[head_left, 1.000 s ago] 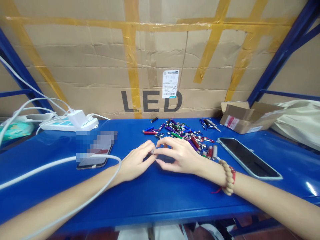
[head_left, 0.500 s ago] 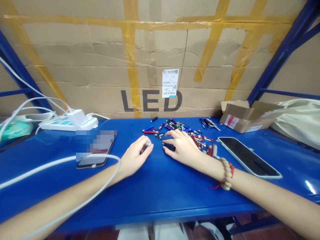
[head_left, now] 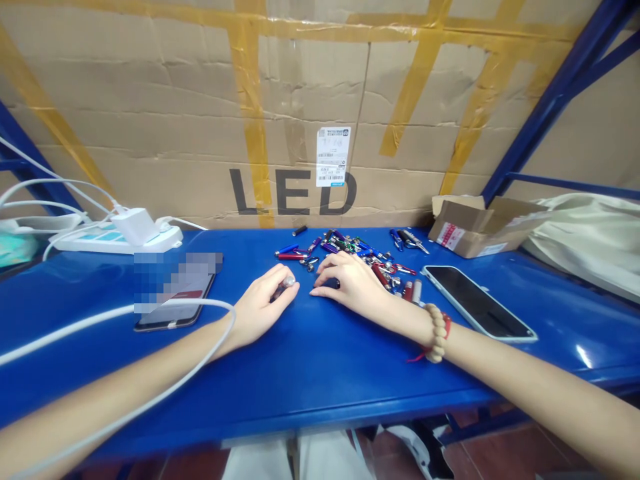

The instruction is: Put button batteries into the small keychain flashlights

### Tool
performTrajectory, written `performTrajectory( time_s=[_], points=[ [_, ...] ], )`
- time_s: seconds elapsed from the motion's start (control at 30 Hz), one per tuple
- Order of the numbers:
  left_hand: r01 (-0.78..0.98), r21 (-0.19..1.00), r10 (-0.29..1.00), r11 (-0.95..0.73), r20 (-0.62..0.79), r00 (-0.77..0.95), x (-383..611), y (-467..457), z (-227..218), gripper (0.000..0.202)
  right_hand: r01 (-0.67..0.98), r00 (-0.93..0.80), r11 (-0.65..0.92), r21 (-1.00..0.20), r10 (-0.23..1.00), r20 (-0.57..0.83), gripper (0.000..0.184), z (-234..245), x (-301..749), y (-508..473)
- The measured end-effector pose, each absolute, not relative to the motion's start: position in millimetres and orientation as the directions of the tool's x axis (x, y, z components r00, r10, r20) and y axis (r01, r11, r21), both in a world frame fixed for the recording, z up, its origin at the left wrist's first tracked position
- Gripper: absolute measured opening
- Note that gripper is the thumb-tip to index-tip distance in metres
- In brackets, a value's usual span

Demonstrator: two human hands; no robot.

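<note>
My left hand (head_left: 257, 303) rests on the blue table with its fingers closed round a small keychain flashlight (head_left: 289, 282); only the silvery end shows past the thumb and forefinger. Across a narrow gap, my right hand (head_left: 357, 287) curves over a dark tube (head_left: 331, 284), which sits between thumb and fingers and looks like another flashlight body. Its far part is hidden by the hand. Just beyond that hand spreads a pile of small coloured metal tubes with clips (head_left: 367, 249). A red tube (head_left: 293, 257) and a blue tube (head_left: 287, 250) lie at its left end.
One phone (head_left: 477, 300) lies right of my right wrist, another (head_left: 173, 320) left of my left hand. A white cable (head_left: 230, 310) loops over my left forearm. Behind are a power strip (head_left: 167, 240), a small open carton (head_left: 463, 230) and a large cardboard wall (head_left: 190, 133).
The camera view has shifted slightly, so everything sits a little further left and up. The fingers of my right hand have drawn closer round the dark tube. My left hand keeps its hold.
</note>
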State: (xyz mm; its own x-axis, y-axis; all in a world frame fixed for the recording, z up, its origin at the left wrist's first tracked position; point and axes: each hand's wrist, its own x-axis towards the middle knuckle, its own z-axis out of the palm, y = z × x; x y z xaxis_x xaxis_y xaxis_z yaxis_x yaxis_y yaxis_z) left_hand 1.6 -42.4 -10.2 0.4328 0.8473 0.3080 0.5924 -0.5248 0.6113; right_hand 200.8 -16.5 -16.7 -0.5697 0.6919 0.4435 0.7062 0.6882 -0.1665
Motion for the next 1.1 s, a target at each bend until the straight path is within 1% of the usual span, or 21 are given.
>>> performTrajectory(
  time_s=[0.13, 0.27, 0.47, 0.53, 0.83, 1.0, 1.1],
  points=[
    [0.585, 0.595, 0.829, -0.551, 0.308, 0.467, 1, -43, -11, 0.021, 0.72, -0.544, 0.659, -0.216, 0.731, 0.412, 0.026, -15, 201, -14],
    [0.582, 0.6, 0.83, -0.549, 0.31, 0.463, 1, -42, -10, 0.02, 0.724, -0.53, 0.642, -0.251, 0.751, 0.394, 0.028, -18, 203, -12],
    [0.586, 0.601, 0.833, -0.544, 0.305, 0.461, 2, -42, -10, 0.02, 0.727, -0.527, 0.636, -0.26, 0.759, 0.382, 0.029, -22, 204, -11],
    [0.592, 0.596, 0.835, -0.542, 0.302, 0.46, 2, -42, -10, 0.02, 0.733, -0.531, 0.633, -0.249, 0.762, 0.37, 0.03, -21, 204, -13],
    [0.595, 0.593, 0.835, -0.542, 0.304, 0.458, 1, -41, -11, 0.021, 0.765, -0.565, 0.631, -0.13, 0.754, 0.335, 0.029, -13, 200, -18],
    [0.596, 0.597, 0.837, -0.537, 0.291, 0.463, 1, -41, -11, 0.021, 0.748, -0.581, 0.651, -0.127, 0.735, 0.348, 0.03, -12, 201, -16],
    [0.593, 0.6, 0.837, -0.537, 0.291, 0.463, 1, -42, -10, 0.021, 0.735, -0.584, 0.668, -0.115, 0.711, 0.391, 0.031, -13, 203, -15]
  ],
)
